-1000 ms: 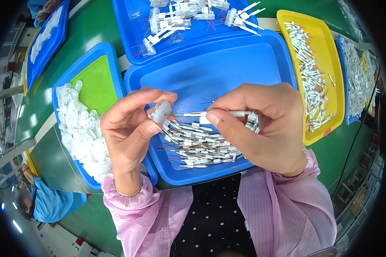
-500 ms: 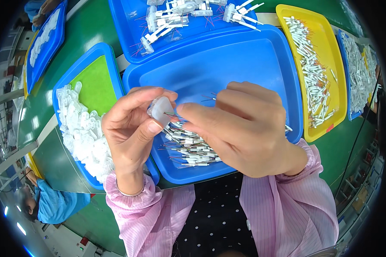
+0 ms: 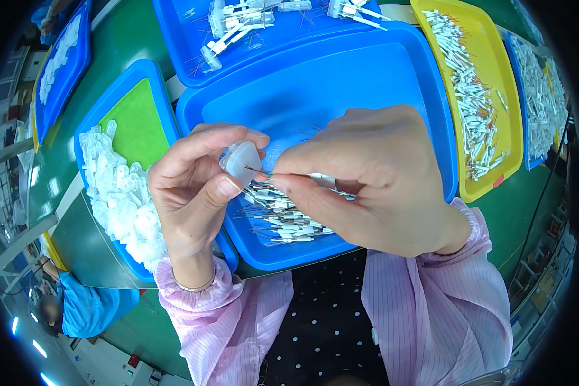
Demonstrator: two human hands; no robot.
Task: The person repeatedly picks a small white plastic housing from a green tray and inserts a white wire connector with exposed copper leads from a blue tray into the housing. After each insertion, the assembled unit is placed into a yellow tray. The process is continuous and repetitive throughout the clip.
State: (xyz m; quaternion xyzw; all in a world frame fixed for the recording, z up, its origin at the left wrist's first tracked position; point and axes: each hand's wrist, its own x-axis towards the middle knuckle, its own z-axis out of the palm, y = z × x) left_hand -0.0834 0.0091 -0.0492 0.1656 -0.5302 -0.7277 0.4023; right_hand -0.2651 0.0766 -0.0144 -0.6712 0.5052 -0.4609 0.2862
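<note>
Between the thumb and fingers of my left hand [image 3: 193,186] is a translucent white plastic housing [image 3: 240,162], tilted with its face toward the right. Beside it, my right hand [image 3: 373,183] is closed in a pinch on a wired white part [image 3: 323,180]. Its thin dark and reddish wires run from the fingertips to the face of the housing; whether they pass into it I cannot tell. Both hands are above a blue tray [image 3: 347,71], in which many small white wired parts [image 3: 286,219] lie piled at the near side, partly hidden by my right hand.
A blue tray [image 3: 157,74] at left has a green base and a heap of clear plastic pieces [image 3: 125,199]. Farther back, another blue tray [image 3: 289,45] bears white assemblies. The yellow tray [image 3: 505,116] at right contains more wired parts. A blue-sleeved person [image 3: 90,305] is at far left.
My right hand has turned, and the white part between its fingers has come into sight. The left hand keeps the housing in nearly the same place. The view has shifted slightly.
</note>
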